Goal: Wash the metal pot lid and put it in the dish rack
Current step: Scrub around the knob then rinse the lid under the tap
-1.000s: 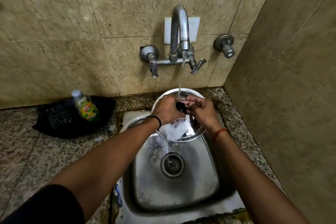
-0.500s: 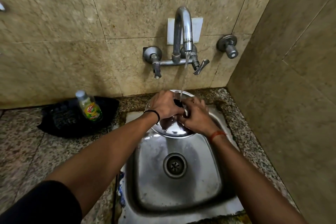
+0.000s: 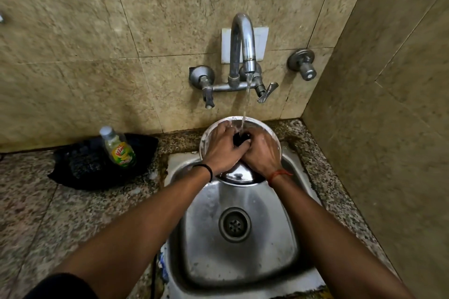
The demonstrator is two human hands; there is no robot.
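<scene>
Tiled walls are boxing in a steel sink (image 3: pixel 243 262) where the tap (image 3: pixel 243 41) is running onto the lid (image 3: pixel 239 176). Left hand (image 3: pixel 222 150) and right hand (image 3: pixel 261 152) are both closing their grip around its black knob (image 3: pixel 240 139), rinsing; next likely comes lifting it to a rack, none in view

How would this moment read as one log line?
phase: rinsing | left hand, right hand: on pot lid | tap: running | rack: unseen

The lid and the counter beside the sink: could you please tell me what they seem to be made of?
Lid: apparently polished steel, since its wet surface mirrors light; its dark knob may be plastic. Counter: seemingly speckled granite, with mottled grey-brown grains and a dull sheen.
</scene>
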